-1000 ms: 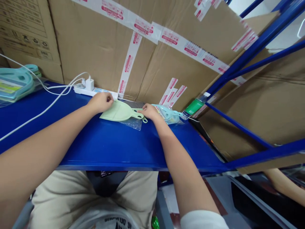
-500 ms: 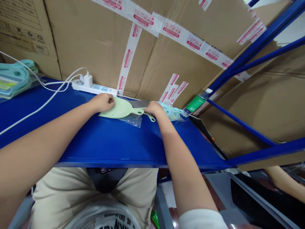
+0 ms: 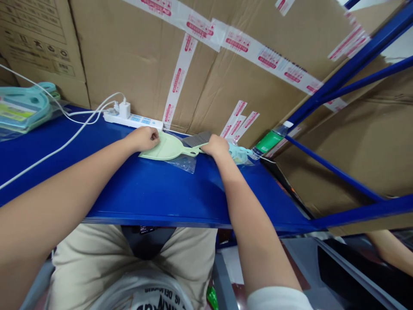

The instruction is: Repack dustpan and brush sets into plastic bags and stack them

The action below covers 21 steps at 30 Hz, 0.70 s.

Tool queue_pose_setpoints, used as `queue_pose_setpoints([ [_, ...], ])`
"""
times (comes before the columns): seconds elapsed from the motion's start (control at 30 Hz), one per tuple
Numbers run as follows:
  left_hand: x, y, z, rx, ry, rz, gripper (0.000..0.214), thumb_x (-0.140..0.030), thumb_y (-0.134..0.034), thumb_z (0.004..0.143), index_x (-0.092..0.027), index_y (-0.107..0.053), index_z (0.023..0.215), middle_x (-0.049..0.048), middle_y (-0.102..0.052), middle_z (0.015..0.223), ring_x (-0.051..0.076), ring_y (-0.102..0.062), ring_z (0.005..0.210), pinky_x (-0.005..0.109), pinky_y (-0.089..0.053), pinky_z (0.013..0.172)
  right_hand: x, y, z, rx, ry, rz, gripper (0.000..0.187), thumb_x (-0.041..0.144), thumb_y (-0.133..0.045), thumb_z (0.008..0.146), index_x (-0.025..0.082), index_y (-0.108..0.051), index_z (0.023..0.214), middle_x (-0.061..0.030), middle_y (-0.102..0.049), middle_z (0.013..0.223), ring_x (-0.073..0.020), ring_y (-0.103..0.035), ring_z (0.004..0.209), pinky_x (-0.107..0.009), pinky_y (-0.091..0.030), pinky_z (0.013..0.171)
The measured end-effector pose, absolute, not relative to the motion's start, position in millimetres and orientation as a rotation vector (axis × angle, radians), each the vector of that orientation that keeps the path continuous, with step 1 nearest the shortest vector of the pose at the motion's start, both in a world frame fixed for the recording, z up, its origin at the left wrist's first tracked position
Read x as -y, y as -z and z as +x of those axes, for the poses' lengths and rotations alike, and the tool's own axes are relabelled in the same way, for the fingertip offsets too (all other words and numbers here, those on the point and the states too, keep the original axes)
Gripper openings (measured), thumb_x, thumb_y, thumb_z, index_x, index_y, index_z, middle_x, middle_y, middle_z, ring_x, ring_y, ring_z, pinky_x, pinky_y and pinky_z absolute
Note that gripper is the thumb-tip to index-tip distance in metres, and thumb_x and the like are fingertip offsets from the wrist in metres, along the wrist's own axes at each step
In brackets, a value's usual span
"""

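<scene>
A pale green dustpan (image 3: 167,148) lies flat on the blue shelf (image 3: 145,193). My left hand (image 3: 144,138) is closed on its wide far-left edge. My right hand (image 3: 217,146) is closed on a small brush with grey bristles (image 3: 196,139), held right at the dustpan's handle. A clear plastic bag (image 3: 183,162) lies under the dustpan, sticking out toward me. A light blue dustpan set in plastic (image 3: 240,154) sits just right of my right hand.
A white power strip (image 3: 135,120) with a charger and white cables runs along the cardboard wall behind. Teal dustpans (image 3: 22,110) are stacked at far left. A green-labelled bottle (image 3: 269,140) leans by the blue rack post. Another person's arm (image 3: 392,254) shows at lower right.
My right hand has drawn the brush out from the dustpan, so its grey bristles now show behind the handle. My left hand has stayed on the pan's edge.
</scene>
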<state>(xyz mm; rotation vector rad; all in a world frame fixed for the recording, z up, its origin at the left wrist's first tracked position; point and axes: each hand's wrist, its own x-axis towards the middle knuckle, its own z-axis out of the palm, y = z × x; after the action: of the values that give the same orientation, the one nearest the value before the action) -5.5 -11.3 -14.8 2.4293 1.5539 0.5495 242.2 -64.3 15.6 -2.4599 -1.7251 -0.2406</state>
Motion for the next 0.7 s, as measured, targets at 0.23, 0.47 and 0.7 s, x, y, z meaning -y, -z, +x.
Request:
queue_pose_setpoints([
  [0.23, 12.7, 13.7, -7.8, -1.548, -0.56, 2.403, 0.027, -0.027, -0.056, 0.083, -0.02, -0.075, 0.101, 0.0115, -0.08, 0.105, 0.029, -0.074, 0.104, 0.034, -0.053, 0.096, 73.0, -23.3, 253.5, 1.609, 0.29, -2.366, 0.028, 0.024, -0.072, 0.078, 0.011, -0.071, 0.103, -0.024, -0.075, 0.107, -0.0358, -0.072, 0.104, -0.039, -0.054, 0.084],
  [0.47, 12.9, 7.3, -4.9, -1.542, -0.873, 2.106, 0.032, -0.039, -0.054, 0.092, -0.018, -0.074, 0.106, 0.0156, -0.078, 0.118, 0.029, -0.072, 0.111, 0.037, -0.053, 0.096, 84.6, -30.7, 247.5, 1.568, 0.128, -1.892, 0.021, 0.032, -0.067, 0.07, 0.027, -0.048, 0.076, -0.0026, -0.064, 0.075, -0.0228, -0.059, 0.076, -0.033, -0.047, 0.069],
  [0.7, 24.5, -10.5, 1.8, -1.109, -0.967, 1.496, 0.053, -0.057, -0.036, 0.103, -0.021, -0.071, 0.121, 0.0135, -0.081, 0.105, 0.024, -0.078, 0.088, 0.036, -0.06, 0.076, 84.0, -22.5, 198.4, 1.95, 0.051, -1.651, 0.027, 0.025, -0.062, 0.067, 0.027, -0.036, 0.074, 0.0034, -0.055, 0.072, -0.0164, -0.05, 0.069, -0.03, -0.039, 0.07],
])
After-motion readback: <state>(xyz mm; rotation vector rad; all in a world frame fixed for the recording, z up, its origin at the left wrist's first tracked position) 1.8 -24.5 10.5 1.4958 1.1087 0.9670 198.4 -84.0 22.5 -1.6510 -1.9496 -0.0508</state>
